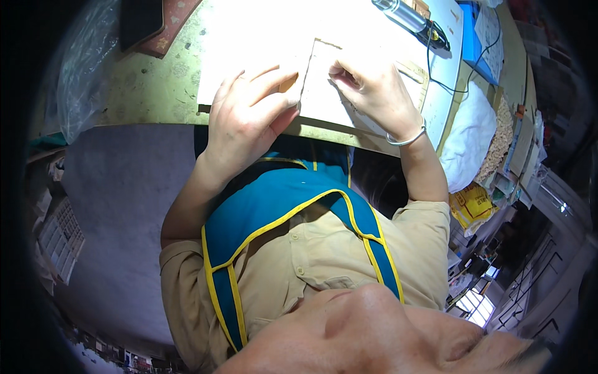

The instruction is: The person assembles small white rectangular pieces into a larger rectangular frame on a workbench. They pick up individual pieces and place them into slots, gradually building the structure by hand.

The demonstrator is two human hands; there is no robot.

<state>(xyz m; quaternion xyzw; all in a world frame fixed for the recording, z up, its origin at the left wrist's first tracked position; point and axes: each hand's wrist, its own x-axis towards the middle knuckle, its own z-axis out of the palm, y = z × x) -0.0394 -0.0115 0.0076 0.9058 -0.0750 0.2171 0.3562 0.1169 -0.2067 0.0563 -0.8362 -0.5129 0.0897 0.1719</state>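
Observation:
Under strong glare, a pale flat panel (321, 84) with a thin dark edge lies on the white work surface (224, 37). My left hand (252, 109) rests at that panel's left edge, fingers spread and slightly curved, the thumb tip close to the dark line. Over the panel's right part is my right hand (374, 90), its thumb and fingers pinched together. Whatever sits in that pinch, if anything, is too small to make out. A pale bangle (406, 138) circles my right wrist.
A silver cylindrical tool (402, 14) with a black end and cord lies at the upper right, near a blue box (478, 40). A white cloth-like bundle (468, 140) and yellow packet (472, 207) sit right. Clear plastic (84, 68) hangs left; a dark flat object (140, 22) lies upper left.

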